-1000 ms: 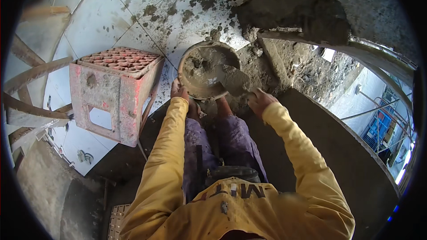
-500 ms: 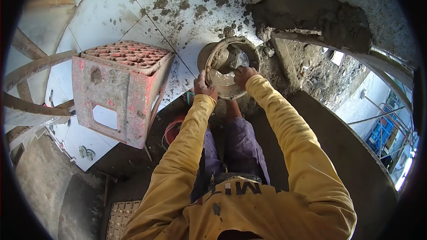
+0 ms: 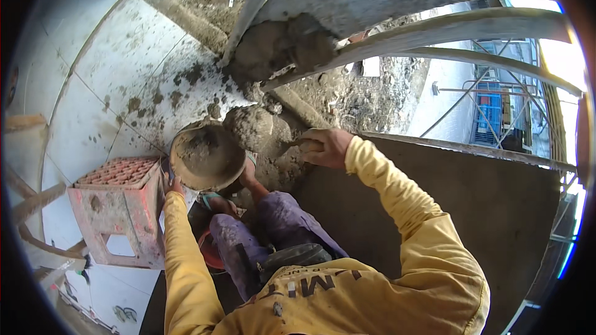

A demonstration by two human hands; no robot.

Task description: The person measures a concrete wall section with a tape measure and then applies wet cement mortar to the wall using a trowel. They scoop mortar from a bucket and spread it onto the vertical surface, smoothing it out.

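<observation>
My left hand (image 3: 174,185) grips the near left rim of a round bucket (image 3: 205,181), which is tipped so that its inside shows, smeared with wet grey mortar. My right hand (image 3: 328,147), out to the right, is closed round the handle of a trowel (image 3: 282,138). A lump of mortar (image 3: 248,128) appears to lie on the trowel's blade, close to the bucket's right rim; it hides most of the blade.
A red plastic crate (image 3: 115,211), caked with mortar, stands left of the bucket. Mortar spatters the white tiles (image 3: 136,56). Ahead, a mortar heap (image 3: 285,46) lies by a plank (image 3: 434,34). A dark flat panel (image 3: 434,205) fills the right. Scaffolding (image 3: 496,96) stands farther off.
My right hand has come out of the bucket and moved right with the trowel and a lump of mortar. My left hand has tilted the bucket. The view has turned to the right.
</observation>
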